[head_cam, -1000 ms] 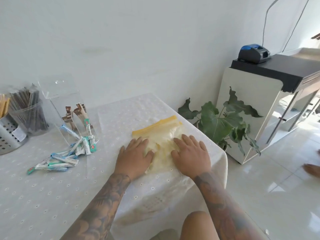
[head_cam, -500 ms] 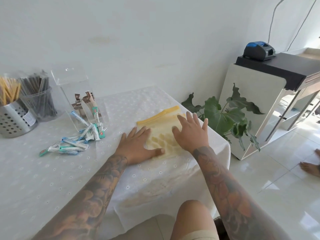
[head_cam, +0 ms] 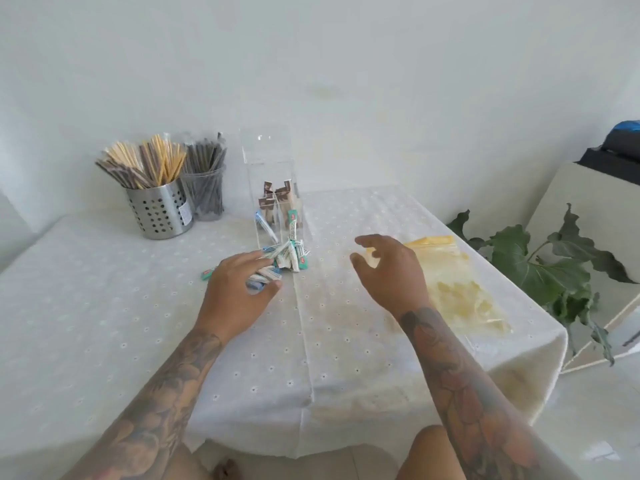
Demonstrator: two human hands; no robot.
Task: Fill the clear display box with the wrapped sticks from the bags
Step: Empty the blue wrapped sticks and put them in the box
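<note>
Clear display box (head_cam: 273,188) near table's back edge, few brown and blue sticks inside. Left hand (head_cam: 235,296) curls over loose sticks (head_cam: 287,259), hiding some; right hand (head_cam: 391,271) spread, holding nothing.

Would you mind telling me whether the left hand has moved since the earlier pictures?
Yes. The left hand has left the yellow zip bag and now lies on the pile of wrapped sticks.
</note>
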